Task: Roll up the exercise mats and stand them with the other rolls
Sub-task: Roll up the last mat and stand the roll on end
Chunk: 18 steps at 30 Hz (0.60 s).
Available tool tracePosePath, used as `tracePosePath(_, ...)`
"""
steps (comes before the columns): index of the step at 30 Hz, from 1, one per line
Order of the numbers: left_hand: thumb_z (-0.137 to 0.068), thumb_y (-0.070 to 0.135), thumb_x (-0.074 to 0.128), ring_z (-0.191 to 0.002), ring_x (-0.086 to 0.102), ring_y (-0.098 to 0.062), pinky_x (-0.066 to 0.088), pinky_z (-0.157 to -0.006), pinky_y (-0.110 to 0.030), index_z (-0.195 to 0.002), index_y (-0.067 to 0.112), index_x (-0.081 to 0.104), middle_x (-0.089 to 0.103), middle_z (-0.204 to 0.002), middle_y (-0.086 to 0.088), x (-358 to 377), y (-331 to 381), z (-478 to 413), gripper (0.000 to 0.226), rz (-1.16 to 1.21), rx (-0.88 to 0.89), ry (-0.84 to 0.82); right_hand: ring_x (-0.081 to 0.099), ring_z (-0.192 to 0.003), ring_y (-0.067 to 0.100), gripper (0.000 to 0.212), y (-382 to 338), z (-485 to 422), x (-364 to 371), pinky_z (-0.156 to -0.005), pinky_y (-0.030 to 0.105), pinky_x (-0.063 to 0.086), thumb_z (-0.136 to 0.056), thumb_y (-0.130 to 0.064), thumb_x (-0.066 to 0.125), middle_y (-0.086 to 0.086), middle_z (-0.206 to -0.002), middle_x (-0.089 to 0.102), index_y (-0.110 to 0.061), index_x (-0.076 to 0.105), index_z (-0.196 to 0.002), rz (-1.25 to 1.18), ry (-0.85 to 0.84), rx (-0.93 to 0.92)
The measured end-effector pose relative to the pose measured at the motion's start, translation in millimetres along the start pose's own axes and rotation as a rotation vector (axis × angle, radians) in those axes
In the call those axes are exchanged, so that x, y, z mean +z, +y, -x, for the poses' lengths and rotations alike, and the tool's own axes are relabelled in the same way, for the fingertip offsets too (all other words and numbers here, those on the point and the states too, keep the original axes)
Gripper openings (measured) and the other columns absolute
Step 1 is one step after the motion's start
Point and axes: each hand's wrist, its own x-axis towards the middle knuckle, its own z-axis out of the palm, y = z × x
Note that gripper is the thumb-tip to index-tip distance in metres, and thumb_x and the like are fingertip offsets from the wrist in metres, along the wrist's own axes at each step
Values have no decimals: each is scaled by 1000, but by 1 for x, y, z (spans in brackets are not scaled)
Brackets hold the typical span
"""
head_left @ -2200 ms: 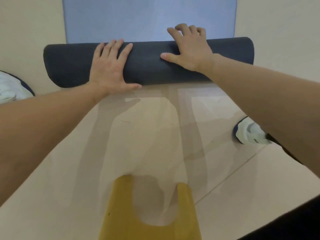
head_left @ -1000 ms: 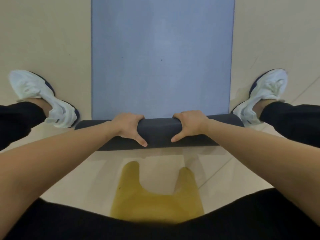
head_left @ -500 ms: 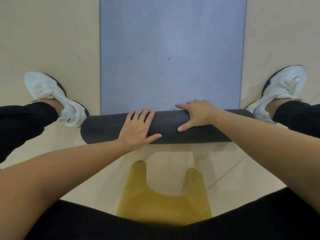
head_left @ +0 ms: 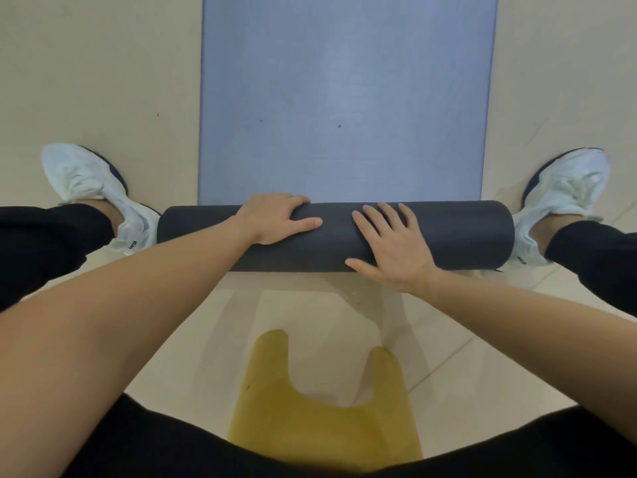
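A blue exercise mat lies flat on the floor, stretching away from me. Its near end is wound into a thick dark grey roll lying crosswise between my feet. My left hand sits on top of the roll left of centre. Its fingers curl over the far side and its thumb lies along the top. My right hand presses flat on the near side of the roll, with the fingers straight and spread.
My white shoes stand at either end of the roll, the left shoe and the right shoe. A yellow forked object lies on the beige tile floor just below me.
The hands have swapped roles. My left hand went from lying flat to curling over the roll's far side, and my right hand went from curled over the top to flat on the near side.
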Motion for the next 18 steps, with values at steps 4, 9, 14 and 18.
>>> tracePosePath(4,-94,80,29,-108,64,-27,45,-83,-39,-131,23,65,72,-115,-1,-5,3,-3,77,-142,-34,220,43,-137,35,86,12,-21,-7,-119,55,28,-94,-77,29,8,-150,48,-14,38,-153,-15,32,-32)
tracePosePath(9,-101,58,37,-109,64,-27,43,-94,-42,-123,18,69,73,-118,-2,4,20,11,55,-125,12,513,51,-121,30,81,33,-55,-21,-108,48,37,-93,-80,27,4,-138,55,-21,42,-146,-77,21,-49)
tracePosePath(14,-97,57,45,-131,53,-30,36,-111,-47,-143,15,56,56,-148,-7,23,36,28,63,-196,3,581,43,-130,28,81,51,-84,-34,-107,48,38,-93,-80,29,5,-142,52,-22,45,-146,-145,-23,-58)
tracePosePath(18,-100,64,35,-155,28,-34,18,-127,-55,-161,14,31,34,-166,-14,37,39,30,79,-281,-31,470,40,-136,28,82,55,-92,-39,-111,48,36,-93,-80,28,7,-147,49,-19,49,-144,-116,-6,-55)
